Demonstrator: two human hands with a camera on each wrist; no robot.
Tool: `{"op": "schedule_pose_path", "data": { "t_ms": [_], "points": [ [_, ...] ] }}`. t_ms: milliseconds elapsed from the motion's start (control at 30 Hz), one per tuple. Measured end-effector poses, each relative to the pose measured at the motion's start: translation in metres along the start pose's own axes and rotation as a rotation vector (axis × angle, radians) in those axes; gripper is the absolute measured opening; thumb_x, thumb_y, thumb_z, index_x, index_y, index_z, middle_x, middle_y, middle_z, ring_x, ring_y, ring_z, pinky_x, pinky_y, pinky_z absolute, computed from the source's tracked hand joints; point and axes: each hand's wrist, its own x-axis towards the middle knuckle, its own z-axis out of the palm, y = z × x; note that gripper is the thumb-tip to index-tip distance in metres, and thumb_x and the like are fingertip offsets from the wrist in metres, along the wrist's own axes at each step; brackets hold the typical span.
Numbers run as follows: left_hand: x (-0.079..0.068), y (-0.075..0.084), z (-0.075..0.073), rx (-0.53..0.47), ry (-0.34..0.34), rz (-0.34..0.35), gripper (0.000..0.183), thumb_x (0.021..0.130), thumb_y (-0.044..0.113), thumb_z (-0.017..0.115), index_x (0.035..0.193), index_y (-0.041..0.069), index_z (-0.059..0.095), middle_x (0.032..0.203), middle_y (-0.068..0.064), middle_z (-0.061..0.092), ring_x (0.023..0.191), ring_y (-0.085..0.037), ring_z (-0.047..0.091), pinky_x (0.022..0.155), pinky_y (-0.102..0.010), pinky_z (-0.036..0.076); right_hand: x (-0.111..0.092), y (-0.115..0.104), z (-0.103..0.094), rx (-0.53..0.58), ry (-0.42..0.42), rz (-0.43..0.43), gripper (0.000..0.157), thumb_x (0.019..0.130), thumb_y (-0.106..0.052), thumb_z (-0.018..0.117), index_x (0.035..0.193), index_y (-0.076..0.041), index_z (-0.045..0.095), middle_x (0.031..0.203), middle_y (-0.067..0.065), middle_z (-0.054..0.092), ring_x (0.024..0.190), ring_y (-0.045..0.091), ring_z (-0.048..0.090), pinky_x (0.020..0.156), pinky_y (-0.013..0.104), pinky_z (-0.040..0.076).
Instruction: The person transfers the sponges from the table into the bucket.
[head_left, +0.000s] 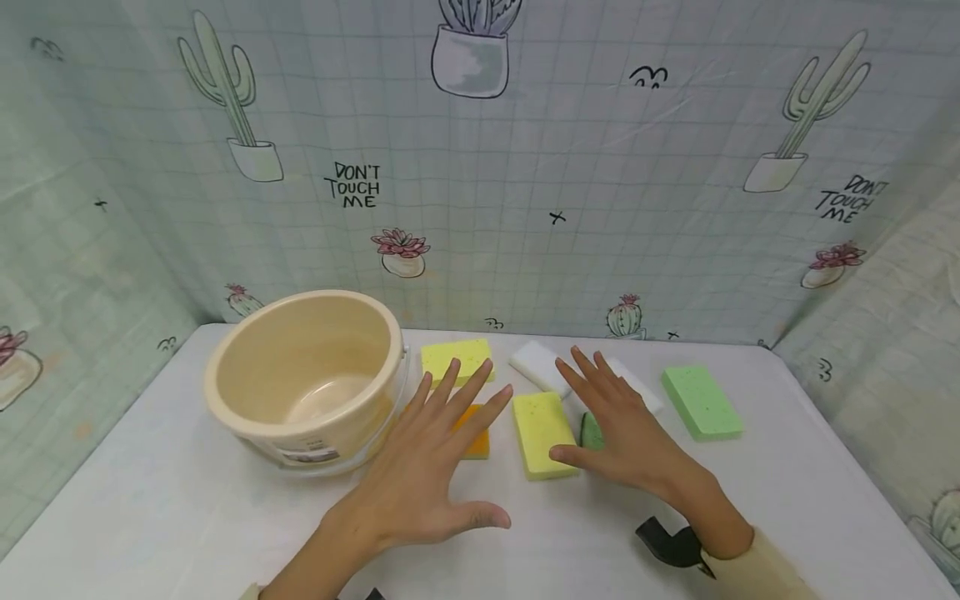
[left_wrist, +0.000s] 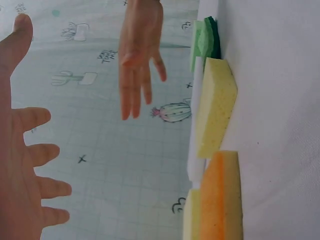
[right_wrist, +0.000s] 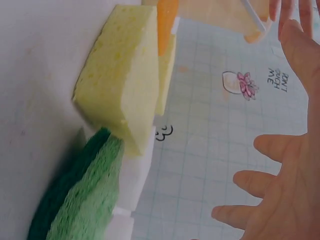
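My left hand (head_left: 423, 475), fingers spread, hovers over the table beside the cream bucket (head_left: 303, 437) and holds nothing. Partly hidden behind its fingers is an orange-topped sponge (head_left: 478, 443); a yellow sponge (head_left: 459, 357) lies farther back. With fingers likewise spread and nothing held, my right hand (head_left: 633, 437) is above the table near a second yellow sponge (head_left: 542, 437). That hand covers part of a green sponge with a dark green scouring side (right_wrist: 82, 195). In the left wrist view both hands appear raised above the sponges.
Two white sponges lie behind my right hand, one left (head_left: 538, 363) and one right (head_left: 636, 387). A light green sponge (head_left: 702, 404) is farther right. The bucket has a thin handle (head_left: 401, 392) hanging at its side. A cactus-print cloth (head_left: 480, 183) encloses the white table's back and sides.
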Motion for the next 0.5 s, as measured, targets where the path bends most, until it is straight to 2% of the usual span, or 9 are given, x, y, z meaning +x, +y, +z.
{"op": "schedule_pose_path", "data": {
  "t_ms": [233,367,400,500],
  "points": [
    [-0.006,0.008,-0.022,-0.018,0.043,0.051,0.098,0.077,0.083,0.039,0.154,0.025,0.021,0.160,-0.003,0.007,0.144,-0.037,0.003,0.111,-0.058,0.007,0.008,-0.011,0.008,0.060,-0.004,-0.036,0.099,0.078,-0.058,0.070,0.155,-0.026,0.015,0.159,0.003,0.013,0.144,0.035,0.008,0.101,0.068,0.023],
    [-0.009,0.006,-0.038,-0.049,0.126,0.077,0.097,0.079,0.082,0.036,0.152,0.018,0.027,0.159,-0.008,0.012,0.143,-0.039,0.005,0.109,-0.062,0.008,0.015,-0.020,0.013,0.104,0.018,-0.074,0.101,0.078,-0.060,0.069,0.155,-0.026,0.013,0.159,0.000,0.015,0.143,0.034,0.014,0.098,0.069,0.027],
    [-0.009,0.004,-0.041,-0.051,0.152,0.080,0.097,0.080,0.082,0.032,0.151,0.016,0.029,0.159,-0.010,0.013,0.143,-0.040,0.007,0.109,-0.063,0.009,0.017,-0.022,0.014,0.115,0.020,-0.079,0.101,0.078,-0.060,0.069,0.155,-0.027,0.013,0.159,0.000,0.015,0.143,0.033,0.015,0.098,0.069,0.028],
    [-0.013,-0.001,-0.051,-0.046,0.224,0.081,0.096,0.082,0.080,0.031,0.149,0.012,0.033,0.157,-0.012,0.018,0.142,-0.041,0.011,0.108,-0.063,0.011,0.022,-0.027,0.018,0.153,0.013,-0.093,0.100,0.078,-0.063,0.067,0.154,-0.029,0.012,0.159,-0.001,0.015,0.143,0.029,0.015,0.100,0.066,0.028]
  ]
}}
